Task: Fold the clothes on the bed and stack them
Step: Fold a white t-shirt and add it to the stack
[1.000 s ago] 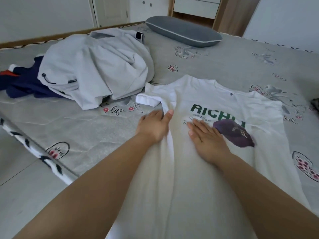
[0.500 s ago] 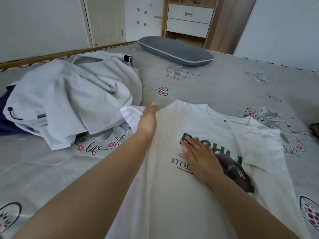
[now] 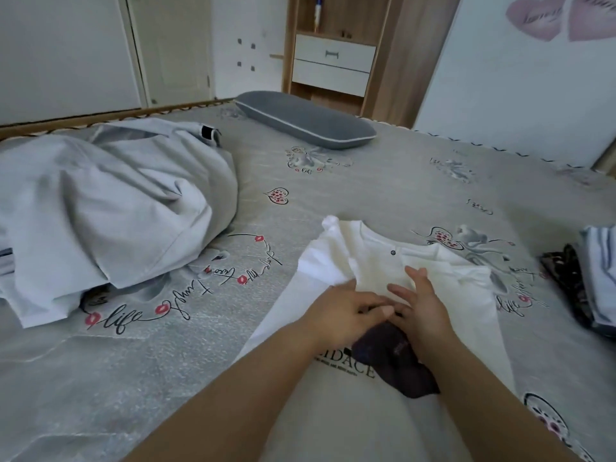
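A white T-shirt (image 3: 376, 411) with a dark print lies face up on the grey bed (image 3: 383, 195), collar away from me. Its left sleeve side is folded in over the chest. My left hand (image 3: 346, 308) holds the lower edge of that folded flap at the middle of the shirt. Just beside it, fingertips almost touching, my right hand (image 3: 421, 305) lies flat with fingers spread on the chest below the collar. Part of the print is hidden under both hands.
A big rumpled pale grey garment heap (image 3: 100, 201) covers the bed's left side. A grey pillow (image 3: 306, 123) lies at the far edge. Striped and dark patterned clothes (image 3: 593, 278) sit at the right edge. A drawer cabinet (image 3: 333, 65) stands behind the bed.
My left hand carried the left sleeve from the outer side in over the chest. My right hand slid up toward the collar. The view rose toward the far wall.
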